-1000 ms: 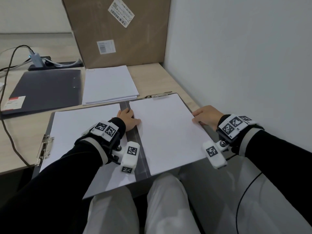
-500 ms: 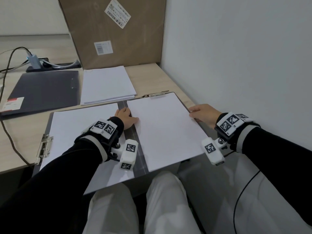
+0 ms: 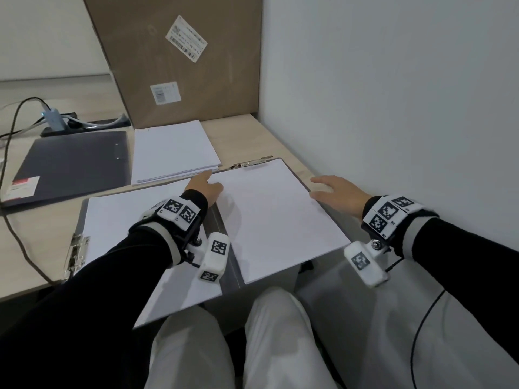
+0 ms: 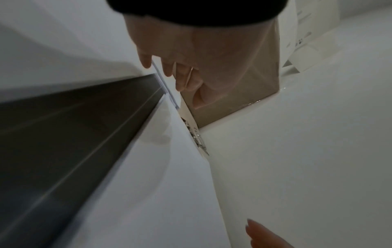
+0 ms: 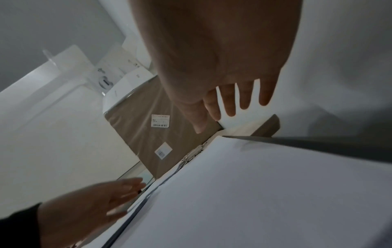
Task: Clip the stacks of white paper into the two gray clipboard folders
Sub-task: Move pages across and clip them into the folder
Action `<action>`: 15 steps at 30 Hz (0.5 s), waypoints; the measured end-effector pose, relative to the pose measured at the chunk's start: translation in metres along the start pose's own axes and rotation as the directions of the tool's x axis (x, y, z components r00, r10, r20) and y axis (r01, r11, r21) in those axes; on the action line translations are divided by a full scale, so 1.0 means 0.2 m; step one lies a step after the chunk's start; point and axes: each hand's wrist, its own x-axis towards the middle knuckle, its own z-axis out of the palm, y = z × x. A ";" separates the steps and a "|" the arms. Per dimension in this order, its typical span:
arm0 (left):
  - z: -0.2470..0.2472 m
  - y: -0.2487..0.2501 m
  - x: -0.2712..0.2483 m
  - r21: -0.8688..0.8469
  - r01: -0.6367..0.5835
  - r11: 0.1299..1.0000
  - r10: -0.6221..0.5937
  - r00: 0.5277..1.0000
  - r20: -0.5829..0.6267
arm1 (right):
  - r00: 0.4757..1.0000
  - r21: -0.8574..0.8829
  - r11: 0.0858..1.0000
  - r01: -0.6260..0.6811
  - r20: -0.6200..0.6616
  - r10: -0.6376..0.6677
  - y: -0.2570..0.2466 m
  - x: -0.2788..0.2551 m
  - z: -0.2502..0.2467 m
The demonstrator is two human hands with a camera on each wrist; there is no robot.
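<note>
An open gray clipboard folder (image 3: 222, 234) lies at the desk's front edge, with a white paper stack (image 3: 275, 217) on its right half under the top clip (image 3: 250, 163) and another paper stack (image 3: 126, 217) on its left half. My left hand (image 3: 203, 186) hovers over the far end of the spine with fingers extended and nothing in them. My right hand (image 3: 334, 189) is open with spread fingers at the right stack's right edge. In the wrist views the left hand (image 4: 169, 67) and the right hand (image 5: 229, 100) hold nothing. A closed dark gray folder (image 3: 73, 164) lies at back left beside a loose paper stack (image 3: 174, 150).
A tall cardboard box (image 3: 179, 57) stands at the back against the white wall (image 3: 393, 94) on the right. Cables and a dock (image 3: 53, 119) sit at back left. A metal side clip (image 3: 75, 254) juts from the open folder's left edge. The folder overhangs the desk above my lap.
My left hand slid from the spine's middle toward its far end and uncurled its fingers. My right hand uncurled from the paper's right edge, its fingers now spread further forward.
</note>
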 end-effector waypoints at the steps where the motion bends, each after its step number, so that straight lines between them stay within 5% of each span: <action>1: -0.01 0.02 0.01 -0.016 -0.013 1.000 0.013 1.000 -0.002 | 0.999 -0.032 0.999 0.035 0.038 -0.033 -0.04 0.02 0.01; 7: 0.00 0.14 0.13 -0.051 -0.058 0.997 0.060 0.997 0.039 | 0.977 -0.388 0.914 0.115 0.210 -0.034 -0.17 0.25 0.13; 15: 0.07 0.24 0.32 -0.033 -0.133 0.990 0.137 0.981 0.139 | 0.975 -0.490 0.862 0.132 0.220 -0.024 -0.19 0.47 0.25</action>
